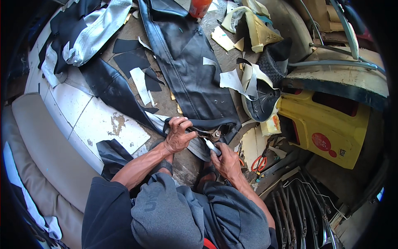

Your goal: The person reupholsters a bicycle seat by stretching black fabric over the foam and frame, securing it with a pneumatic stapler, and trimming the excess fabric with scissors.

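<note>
Black leatherette (182, 62) with stitched seams stretches away from me, its near end folded over in front of my legs. My left hand (179, 135) has its fingers closed on that folded near edge. In my right hand (227, 161) is a small white tube (211, 146) with a pointed nozzle, tilted up and left. The nozzle is close to a rusty metal fitting (215, 135) on the near edge. Whether it touches anything is too small to tell.
Orange-handled scissors (259, 163) lie right of my right hand. Leatherette scraps (132, 62) and foam pieces (259, 33) litter the floor. A yellow plastic crate (327, 124) and metal bars (296, 211) stand at right, a padded grey seat (49, 145) at left. An orange container (200, 7) stands far off.
</note>
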A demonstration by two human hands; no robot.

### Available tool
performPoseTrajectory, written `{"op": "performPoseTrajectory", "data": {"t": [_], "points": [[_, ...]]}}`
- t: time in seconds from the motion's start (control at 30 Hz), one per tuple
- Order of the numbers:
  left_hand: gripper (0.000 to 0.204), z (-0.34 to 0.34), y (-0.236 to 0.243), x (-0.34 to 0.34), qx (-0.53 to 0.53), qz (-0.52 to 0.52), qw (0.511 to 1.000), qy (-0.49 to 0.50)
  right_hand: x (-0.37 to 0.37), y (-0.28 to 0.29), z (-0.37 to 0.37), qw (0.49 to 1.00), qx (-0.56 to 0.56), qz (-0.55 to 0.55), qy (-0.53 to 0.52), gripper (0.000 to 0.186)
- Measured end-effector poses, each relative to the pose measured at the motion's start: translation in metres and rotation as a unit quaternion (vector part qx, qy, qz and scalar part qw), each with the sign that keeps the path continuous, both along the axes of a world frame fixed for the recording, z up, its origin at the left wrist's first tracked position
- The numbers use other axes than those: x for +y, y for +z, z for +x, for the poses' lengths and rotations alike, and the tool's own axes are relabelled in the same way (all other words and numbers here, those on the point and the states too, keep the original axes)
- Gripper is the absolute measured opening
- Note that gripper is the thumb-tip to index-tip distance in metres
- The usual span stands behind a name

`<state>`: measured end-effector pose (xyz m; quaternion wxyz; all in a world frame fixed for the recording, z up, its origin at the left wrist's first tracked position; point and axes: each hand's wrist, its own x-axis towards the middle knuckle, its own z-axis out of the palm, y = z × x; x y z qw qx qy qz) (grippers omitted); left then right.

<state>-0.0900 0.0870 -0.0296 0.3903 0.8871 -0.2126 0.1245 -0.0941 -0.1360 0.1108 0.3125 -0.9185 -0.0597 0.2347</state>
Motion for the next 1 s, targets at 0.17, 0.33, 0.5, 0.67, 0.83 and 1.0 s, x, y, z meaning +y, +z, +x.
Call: {"op": "performPoseTrajectory", "data": {"t": [0.17, 0.33, 0.5, 0.67, 0.83, 1.0], "points": [[0.016, -0.004, -0.003, 0.003, -0.016, -0.009, 1.000, 0.012, 0.022, -0.004, 0.012, 0.996, -0.034, -0.068, 0.055, 0.022], [0.016, -0.005, -0.004, 0.003, -0.022, -0.021, 1.000, 0.008, 0.041, -0.002, 0.015, 0.987, -0.043, -0.121, 0.100, 0.024], [0.015, -0.004, -0.004, 0.001, -0.026, -0.024, 0.999, 0.016, 0.053, -0.009, 0.016, 0.981, -0.054, -0.151, 0.107, 0.023], [0.014, -0.004, -0.003, 0.002, -0.027, -0.026, 0.999, 0.013, 0.063, -0.010, 0.018, 0.966, -0.108, -0.174, 0.158, 0.013], [0.015, -0.005, -0.003, 0.003, -0.028, -0.032, 0.999, 0.014, 0.069, -0.009, 0.018, 0.956, -0.084, -0.211, 0.187, 0.019], [0.015, -0.008, -0.006, 0.003, -0.036, -0.018, 0.999, 0.010, 0.073, -0.008, 0.017, 0.954, -0.062, -0.227, 0.188, 0.017]]}}
